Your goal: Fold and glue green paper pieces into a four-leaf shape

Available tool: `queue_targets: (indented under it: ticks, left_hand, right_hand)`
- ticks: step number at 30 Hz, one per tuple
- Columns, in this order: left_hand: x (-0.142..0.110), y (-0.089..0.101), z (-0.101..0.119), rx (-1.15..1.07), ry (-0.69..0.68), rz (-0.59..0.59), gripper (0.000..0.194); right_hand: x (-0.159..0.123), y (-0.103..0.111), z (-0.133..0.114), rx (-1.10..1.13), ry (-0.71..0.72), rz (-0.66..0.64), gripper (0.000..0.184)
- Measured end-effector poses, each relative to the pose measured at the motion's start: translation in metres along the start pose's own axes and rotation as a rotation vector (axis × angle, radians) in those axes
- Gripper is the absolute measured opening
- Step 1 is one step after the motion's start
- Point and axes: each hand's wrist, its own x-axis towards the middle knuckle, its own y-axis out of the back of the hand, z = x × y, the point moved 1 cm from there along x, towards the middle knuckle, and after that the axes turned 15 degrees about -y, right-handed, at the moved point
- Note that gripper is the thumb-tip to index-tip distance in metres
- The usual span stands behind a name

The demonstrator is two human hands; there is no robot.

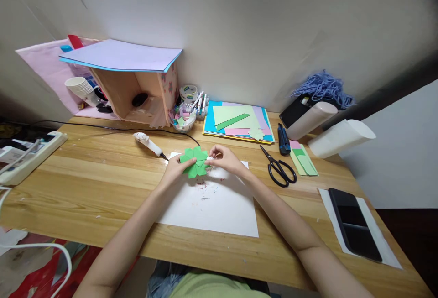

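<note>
A green paper flower [196,166] with notched petals is held up above a white sheet of paper [219,211]. My left hand [178,166] grips its left side, the thumb lying on the front near the middle. At the right edge of the flower is my right hand [222,159], with thumb and fingers pinched together against or close to a petal; what they hold, if anything, is hard to make out. Small coloured marks or scraps lie on the white sheet below. A white glue gun [148,143] rests beyond my left hand, its cord trailing toward the sheet.
Black-handled scissors [278,170], a blue box cutter [283,139] and folded paper strips [304,159] lie to the right. Farther right is a black phone [354,222]. Coloured paper sheets [210,122] are stacked behind. A cardboard box [167,88] and power strip [32,161] stand left.
</note>
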Motion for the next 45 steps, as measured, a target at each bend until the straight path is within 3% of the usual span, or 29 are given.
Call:
queue_targets:
  ticks: [3,9,22,29,35,39,45]
  left_hand:
    - [0.001,0.000,0.002,-0.128,0.039,0.041,0.042]
    - [-0.002,-0.004,0.007,-0.335,0.164,-0.038,0.038]
    - [-0.007,-0.008,0.007,-0.327,0.141,-0.206,0.045]
    - [-0.005,-0.006,0.007,-0.189,0.045,-0.177,0.047]
    - [0.000,-0.002,0.004,0.105,-0.144,-0.037,0.044]
    - [-0.001,-0.003,0.004,0.235,-0.223,0.044,0.042]
    - [-0.008,-0.007,0.007,0.258,-0.294,0.091,0.045]
  right_hand:
    - [-0.006,0.003,-0.006,-0.212,0.138,-0.063,0.024]
    - [-0.009,-0.001,-0.011,-0.355,0.297,0.081,0.025]
    - [-0.007,0.001,-0.013,-0.363,0.338,-0.012,0.020]
    - [-0.004,0.005,-0.008,-0.182,0.245,-0.124,0.019]
    - [0.002,-0.004,0.006,0.189,-0.007,-0.278,0.031]
    - [0.003,-0.010,0.010,0.297,-0.084,-0.227,0.037]
    - [0.004,-0.012,0.009,0.303,-0.032,-0.175,0.039]
